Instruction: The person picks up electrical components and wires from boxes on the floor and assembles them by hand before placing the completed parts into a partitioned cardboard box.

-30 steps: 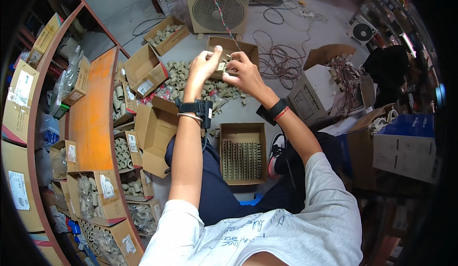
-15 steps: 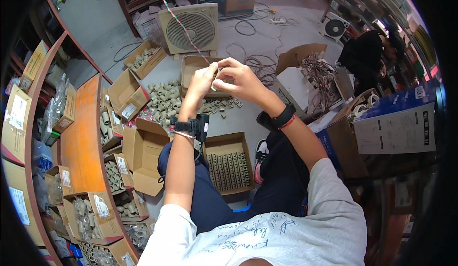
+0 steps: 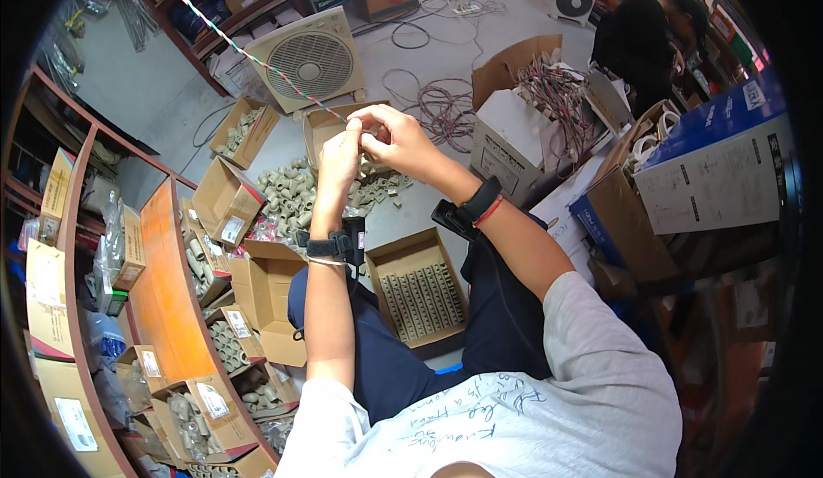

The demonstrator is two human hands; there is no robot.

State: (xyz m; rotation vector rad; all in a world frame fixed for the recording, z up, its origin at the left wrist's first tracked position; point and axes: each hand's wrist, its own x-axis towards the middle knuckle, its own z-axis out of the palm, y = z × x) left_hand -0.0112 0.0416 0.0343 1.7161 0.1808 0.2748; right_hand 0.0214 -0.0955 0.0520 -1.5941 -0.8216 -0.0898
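A twisted red, green and white cord (image 3: 236,45) comes down taut from the upper left to my fingertips. My left hand (image 3: 340,159) is closed, pinching the cord's end between thumb and fingers. Against those fingertips, my right hand (image 3: 401,142) is curled and closed; whatever it grips is hidden. Below my hands, between my legs, stands an open cardboard box (image 3: 399,253) with small grey-beige pieces set in rows. Just beyond my hands is another open carton (image 3: 319,126), partly covered by them. Loose grey pipe fittings (image 3: 287,193) lie heaped on the floor beside it.
A box fan (image 3: 310,62) stands on the floor ahead. To the right are a carton of tangled wires (image 3: 549,92) and a blue-and-white box (image 3: 711,169). Shelving with an orange board (image 3: 167,281) and cartons of fittings lines the left. A person in black (image 3: 634,45) is at the far right.
My view has turned, and the cord now slants more to the left. My right fingers, apart before, have closed in against the left fingertips. A small pale piece seen there before is now hidden.
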